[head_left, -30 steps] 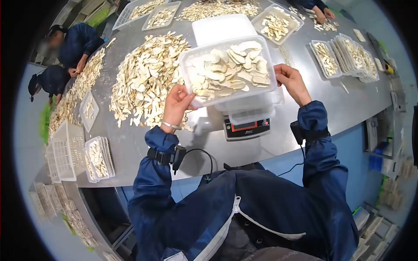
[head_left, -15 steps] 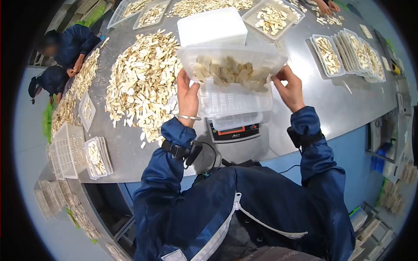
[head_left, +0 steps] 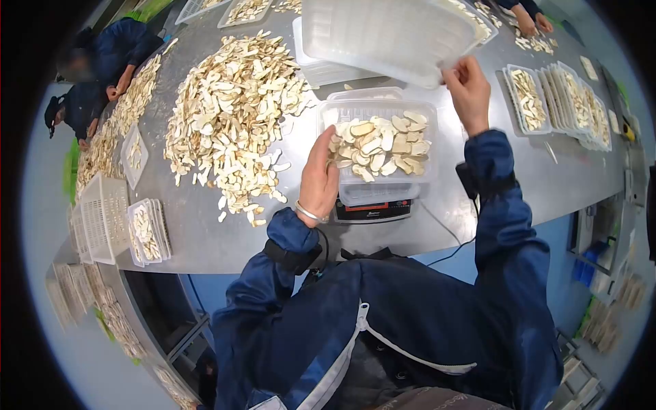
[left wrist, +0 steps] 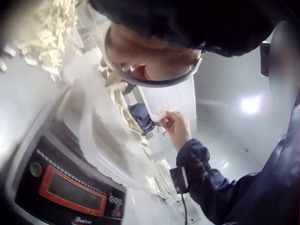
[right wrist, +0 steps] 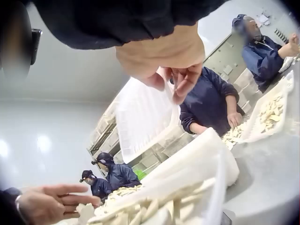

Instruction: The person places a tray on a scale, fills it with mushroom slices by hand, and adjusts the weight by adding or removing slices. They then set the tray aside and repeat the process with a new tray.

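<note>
The right hand (head_left: 470,85) pinches the near right corner of an empty clear tray (head_left: 386,34) between thumb and curled fingers (right wrist: 185,82), holding it raised and tilted above the far side of the worktop (head_left: 205,232). The left hand (head_left: 320,179) has its fingers straight and together, laid flat against the left wall of the filled tray (head_left: 379,147), not gripping it. That filled tray, heaped with pale dried slices (head_left: 379,145), stands on the scale (head_left: 372,208) with another clear tray under it, near the worktop's near edge and just in front of the person.

Judging by how things lie, the slices are already in the tray on the scale and the emptied tray is off it; weighing, with any topping up or trimming of the portion, looks to be what remains. The scale's display cannot be read.

To the left lies the big loose heap of slices (head_left: 229,113); at the far right stands a row of filled trays (head_left: 557,96), and other workers sit along the far left edge.

Half a second ago both hands held the loaded tray tipped over the one on the scale. Now the load lies in the lower tray, the right hand has swung the emptied tray up and away to the far side, and the left hand has dropped to steady the filled one.
</note>
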A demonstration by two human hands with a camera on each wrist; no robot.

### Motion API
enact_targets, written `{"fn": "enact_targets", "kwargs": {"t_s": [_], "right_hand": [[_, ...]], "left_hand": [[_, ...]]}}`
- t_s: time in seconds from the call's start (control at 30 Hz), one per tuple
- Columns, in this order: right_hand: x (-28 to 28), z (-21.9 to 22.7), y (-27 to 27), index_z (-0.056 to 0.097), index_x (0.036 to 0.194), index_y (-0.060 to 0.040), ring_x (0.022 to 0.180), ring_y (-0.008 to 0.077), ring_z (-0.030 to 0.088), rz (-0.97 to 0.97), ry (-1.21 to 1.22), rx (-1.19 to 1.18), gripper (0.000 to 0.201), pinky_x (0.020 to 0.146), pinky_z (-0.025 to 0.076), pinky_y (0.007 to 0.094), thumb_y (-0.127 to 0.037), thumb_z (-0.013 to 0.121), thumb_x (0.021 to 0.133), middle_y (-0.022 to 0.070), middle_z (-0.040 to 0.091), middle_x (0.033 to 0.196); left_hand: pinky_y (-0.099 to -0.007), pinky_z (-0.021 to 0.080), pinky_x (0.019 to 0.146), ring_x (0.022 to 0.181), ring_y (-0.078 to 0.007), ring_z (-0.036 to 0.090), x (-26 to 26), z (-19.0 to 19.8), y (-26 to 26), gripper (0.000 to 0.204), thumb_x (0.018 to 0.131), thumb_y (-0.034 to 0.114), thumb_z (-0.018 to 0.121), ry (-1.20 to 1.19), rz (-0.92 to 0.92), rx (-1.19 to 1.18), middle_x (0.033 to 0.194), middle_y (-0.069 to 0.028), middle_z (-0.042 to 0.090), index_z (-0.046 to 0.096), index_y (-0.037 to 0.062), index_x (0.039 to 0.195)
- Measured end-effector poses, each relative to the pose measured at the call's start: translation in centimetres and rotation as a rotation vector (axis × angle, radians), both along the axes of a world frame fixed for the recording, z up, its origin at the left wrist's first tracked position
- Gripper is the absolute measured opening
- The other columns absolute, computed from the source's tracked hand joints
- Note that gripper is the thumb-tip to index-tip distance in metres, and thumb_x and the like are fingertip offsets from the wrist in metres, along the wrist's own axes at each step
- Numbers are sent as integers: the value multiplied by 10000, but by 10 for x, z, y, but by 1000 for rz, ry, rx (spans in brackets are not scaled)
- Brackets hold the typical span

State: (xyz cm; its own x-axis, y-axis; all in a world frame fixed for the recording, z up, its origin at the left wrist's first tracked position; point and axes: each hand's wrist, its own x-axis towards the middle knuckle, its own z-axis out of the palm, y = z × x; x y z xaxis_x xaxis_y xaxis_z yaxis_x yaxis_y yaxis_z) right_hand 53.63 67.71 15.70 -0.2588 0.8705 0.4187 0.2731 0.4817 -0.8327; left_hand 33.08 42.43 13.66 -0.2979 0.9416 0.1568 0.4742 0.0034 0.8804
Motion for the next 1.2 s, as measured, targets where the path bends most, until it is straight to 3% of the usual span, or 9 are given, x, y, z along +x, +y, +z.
{"fn": "enact_targets", "kwargs": {"t_s": [0.03,0.17,0.2,0.33,0.37,0.63,0.87,1.07,1.2], "right_hand": [[-12,1,14,520,825,-5,552,104,554,47,34,-104,164,525,448,251,-95,656,829,43,584,649],[-50,-4,61,550,900,30,573,155,622,178,80,-549,201,537,490,255,-128,655,832,83,622,713],[-51,-16,74,545,1061,48,621,189,651,218,99,-605,343,583,517,274,-193,653,841,124,652,781],[-23,2,51,448,1308,-10,692,156,636,64,-185,-306,519,641,502,249,-324,573,914,137,667,985],[-8,10,36,478,1270,32,673,165,663,45,-134,-272,523,620,510,274,-294,589,877,138,697,859],[95,-59,-54,621,1079,19,633,130,630,-61,-157,-513,264,613,513,257,-116,545,866,93,678,787],[48,-61,-124,606,1068,-16,627,207,601,102,-347,-392,324,619,483,326,-178,666,794,96,613,709],[32,-86,-123,595,994,-31,699,329,628,18,-429,-365,255,663,488,398,-176,640,789,143,633,739],[99,-69,-92,614,1025,-50,711,345,629,-163,-607,-140,230,650,484,403,-129,622,809,180,628,754]], "left_hand": [[-379,295,1102,1330,-339,380,-3,4,-3,577,801,-52,388,142,-51,-28,1388,-231,421,372,-37,1378],[-385,394,988,1164,-345,495,-28,-1,-17,443,844,35,491,153,205,-5,1271,-211,493,481,-24,1283],[-359,459,838,961,-279,575,-32,-4,-16,409,865,96,543,123,208,-54,1069,-189,581,504,-22,1255],[-255,439,556,580,-103,533,-43,-42,-12,378,915,171,553,-329,61,-383,665,-34,565,509,-32,1231],[-251,429,543,569,-93,517,-41,-44,-11,369,919,169,546,-349,56,-391,663,-25,557,511,-30,1228],[-238,387,509,539,-64,449,-49,-18,-25,329,933,145,508,-279,92,-282,639,-2,529,514,-26,1213],[-231,389,521,612,-52,466,-67,-4,-51,343,961,116,477,-215,183,-220,736,-18,585,480,-32,1269],[-201,408,543,683,-36,504,-76,8,-66,346,965,129,486,-293,198,-302,907,-27,642,489,-19,1277],[-203,398,530,621,-39,481,-75,-6,-69,323,957,125,493,-282,231,-282,782,-3,601,515,-20,1244]]}}
